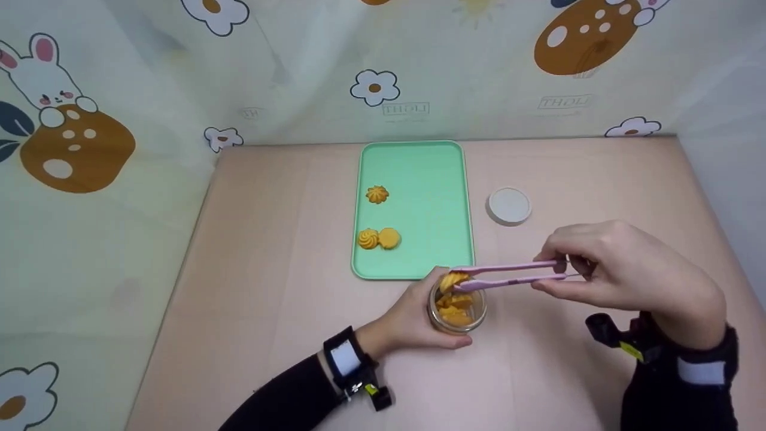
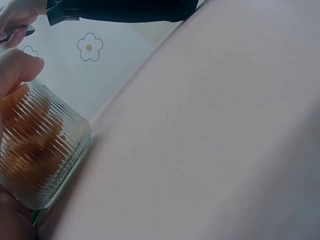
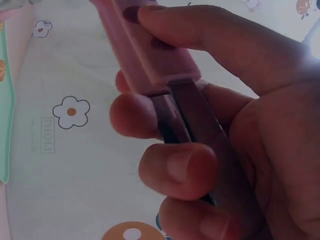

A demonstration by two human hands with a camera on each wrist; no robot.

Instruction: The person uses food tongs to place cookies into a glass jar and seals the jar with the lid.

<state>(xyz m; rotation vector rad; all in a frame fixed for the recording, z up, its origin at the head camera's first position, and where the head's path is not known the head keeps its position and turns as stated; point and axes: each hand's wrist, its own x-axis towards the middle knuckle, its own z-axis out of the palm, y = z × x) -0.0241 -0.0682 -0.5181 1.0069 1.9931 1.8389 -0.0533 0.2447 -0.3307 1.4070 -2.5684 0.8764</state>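
Note:
My left hand (image 1: 413, 320) grips a ribbed glass jar (image 1: 458, 311) of orange cookies on the table just below the green tray (image 1: 419, 173); the jar (image 2: 40, 150) fills the left wrist view's left side. My right hand (image 1: 604, 269) pinches pink tongs (image 1: 508, 274), whose tips hold one cookie (image 1: 453, 279) at the jar's mouth. The right wrist view shows the fingers (image 3: 190, 95) wrapped round the tongs' handle (image 3: 150, 50). Three cookies lie on the tray: one (image 1: 377, 194) higher up, two (image 1: 378, 239) side by side lower down.
A white round lid (image 1: 508, 206) lies to the right of the tray. A patterned cloth wall (image 1: 383, 72) closes off the back and sides of the pink table (image 1: 251, 251).

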